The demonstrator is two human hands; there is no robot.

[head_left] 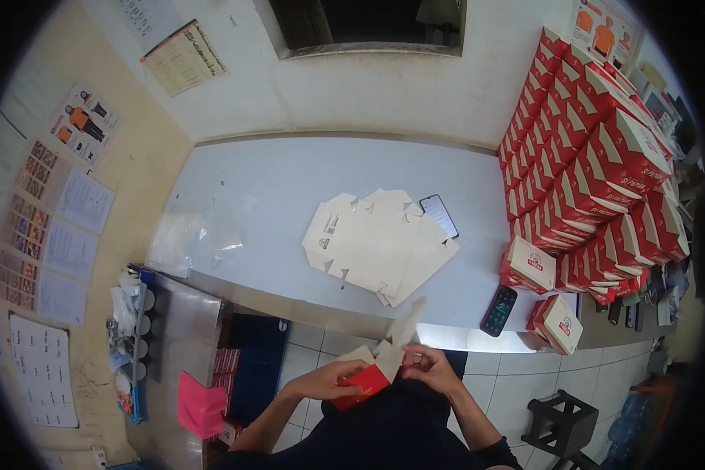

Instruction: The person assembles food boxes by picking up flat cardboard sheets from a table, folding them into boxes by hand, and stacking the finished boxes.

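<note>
A partly folded red and cream paper food box (pixel 368 384) is held in front of my body, just off the table's front edge. My left hand (pixel 333 380) is closed around its red side, thumb on the outside. My right hand (pixel 432 370) has its fingers bent in a pinch at the right edge of the box's cream flap. One tall flap stands up above the box, with the others partly unfolded. On the table ahead lies a fanned pile of flat box blanks (pixel 368 243), cream side up.
Folded red boxes (pixel 572 149) are stacked high at the right of the table (pixel 290 172). Two phones, a dark one (pixel 498 310) and a lit one (pixel 439 216), lie on it. Clear plastic bags (pixel 177 243) sit at the left. A black stool (pixel 558 423) stands on the floor.
</note>
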